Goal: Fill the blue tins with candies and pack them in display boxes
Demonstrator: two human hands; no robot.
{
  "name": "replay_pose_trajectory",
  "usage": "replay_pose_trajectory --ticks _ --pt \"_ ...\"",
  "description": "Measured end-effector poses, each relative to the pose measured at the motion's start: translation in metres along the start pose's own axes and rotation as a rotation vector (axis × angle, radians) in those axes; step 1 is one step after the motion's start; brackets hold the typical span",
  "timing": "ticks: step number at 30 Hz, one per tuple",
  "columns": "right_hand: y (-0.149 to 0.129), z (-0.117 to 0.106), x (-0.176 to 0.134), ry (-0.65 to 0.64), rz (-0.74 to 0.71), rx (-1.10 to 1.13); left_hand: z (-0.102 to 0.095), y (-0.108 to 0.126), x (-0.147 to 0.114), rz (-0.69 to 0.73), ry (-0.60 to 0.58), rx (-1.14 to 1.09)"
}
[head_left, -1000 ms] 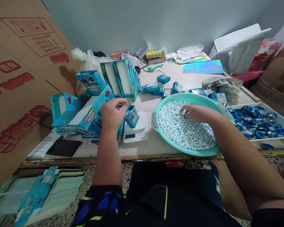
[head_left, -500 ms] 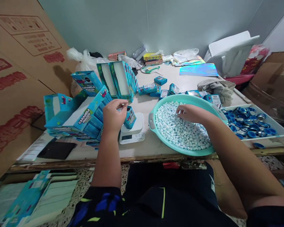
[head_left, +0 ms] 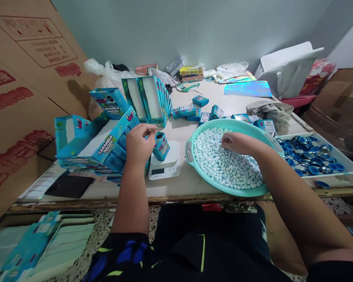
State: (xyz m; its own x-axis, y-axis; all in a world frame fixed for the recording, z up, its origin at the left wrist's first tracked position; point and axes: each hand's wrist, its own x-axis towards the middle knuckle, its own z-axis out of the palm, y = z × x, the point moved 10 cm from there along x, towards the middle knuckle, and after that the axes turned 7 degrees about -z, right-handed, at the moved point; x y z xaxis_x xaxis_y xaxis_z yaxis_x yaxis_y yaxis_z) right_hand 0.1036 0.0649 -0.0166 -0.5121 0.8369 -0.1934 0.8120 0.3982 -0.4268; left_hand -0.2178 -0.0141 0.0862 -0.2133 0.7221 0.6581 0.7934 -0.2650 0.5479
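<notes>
From where I stand, I see a person at a white table (head_left: 185, 188) with both arms out. The right hand (head_left: 237, 143) is in a big green bowl (head_left: 247, 192). The bowl is full of little pale sweets (head_left: 217, 164). The fingers of that hand are curled in, and their tips are down at the sweets. I can't tell if they have any sweets in them.

The left hand (head_left: 140, 145) is up by a small blue box (head_left: 161, 147). Its fingers are bent, with the tips close to the box top. I can't tell if they touch the box or pinch anything. The small box sits on a white scale (head_left: 172, 172), between the left hand and the bowl.

Left of that hand there is a big blue carton (head_left: 107, 147), and a black phone (head_left: 69, 186) lies near the table edge. More small boxes (head_left: 200, 100) lie behind the bowl. On the far right, a white tray (head_left: 348, 169) holds lots of blue caps (head_left: 310, 154).
</notes>
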Motion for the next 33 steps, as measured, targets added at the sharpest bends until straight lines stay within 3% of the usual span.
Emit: replay_pose_trajectory --ticks 17,28,33 --pt "-0.001 0.005 -0.002 -0.068 -0.036 -0.019 0.007 0.01 -0.007 0.057 -0.027 0.014" --pt "-0.006 -0.007 -0.005 0.014 -0.062 -0.031 -0.003 0.011 -0.01 0.026 0.025 0.018" --pt "-0.002 -0.015 -0.006 0.08 -0.078 0.014 0.003 0.01 -0.009 -0.001 0.002 0.016"
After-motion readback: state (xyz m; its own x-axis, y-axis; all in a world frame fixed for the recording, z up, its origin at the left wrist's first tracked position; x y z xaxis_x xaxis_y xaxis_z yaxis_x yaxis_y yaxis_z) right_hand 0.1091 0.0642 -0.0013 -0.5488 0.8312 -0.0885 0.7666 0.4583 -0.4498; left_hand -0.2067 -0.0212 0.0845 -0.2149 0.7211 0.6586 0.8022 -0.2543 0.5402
